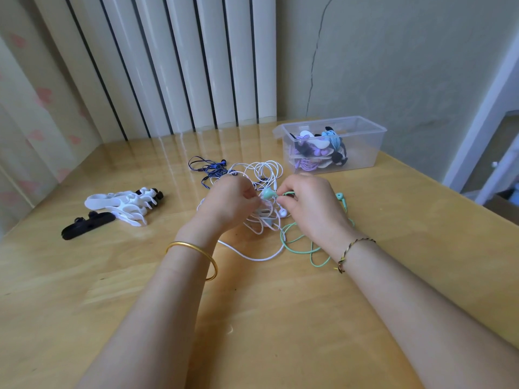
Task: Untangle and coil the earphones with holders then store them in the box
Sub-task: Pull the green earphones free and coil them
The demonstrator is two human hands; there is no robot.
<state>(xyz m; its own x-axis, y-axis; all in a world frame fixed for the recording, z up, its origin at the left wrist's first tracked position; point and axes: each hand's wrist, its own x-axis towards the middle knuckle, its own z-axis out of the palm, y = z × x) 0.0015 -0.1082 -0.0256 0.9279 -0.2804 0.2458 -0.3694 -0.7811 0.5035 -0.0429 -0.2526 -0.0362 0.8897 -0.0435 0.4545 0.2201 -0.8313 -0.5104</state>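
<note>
A tangle of earphones lies mid-table: white earphones, mint green earphones and dark blue earphones. My left hand has its fingers curled into the white cable bundle. My right hand pinches the green cable beside a mint green earbud held between both hands. A white earbud hangs just under my right fingers. White holders and black holders lie in a pile at the left. A clear plastic box at the back right holds several coiled earphones.
The wooden table runs to a wall and a white ribbed radiator at the back. Its right edge drops off diagonally beside a doorway. A curtain hangs at the far left.
</note>
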